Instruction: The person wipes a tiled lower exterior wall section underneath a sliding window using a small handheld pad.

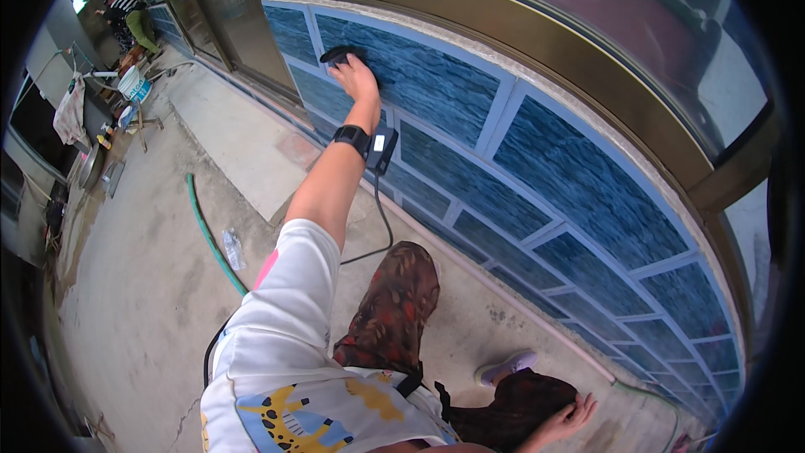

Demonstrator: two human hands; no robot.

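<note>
My left hand (357, 82) reaches far forward and presses a dark, flat pad-like object (336, 55) against the blue tiled wall (434, 91). The fingers cover part of the pad, so its exact kind is unclear. A black strap (352, 134) circles that wrist. Beside it sits a black box (382, 150) with a white label and a trailing cable. Low at the right, my right hand (566, 420) hangs beside my knee in dark patterned trousers (522, 406), its fingers loosely bent and apart, with nothing visible in it.
A green hose (206, 239) and a crumpled clear plastic bottle (233, 250) lie on the concrete floor (144, 264). A pink pipe (503, 296) follows the wall's foot. Above the tiles runs a bronze window frame (478, 3). Far left, a white bucket (134, 84) stands near a bending person (135, 16).
</note>
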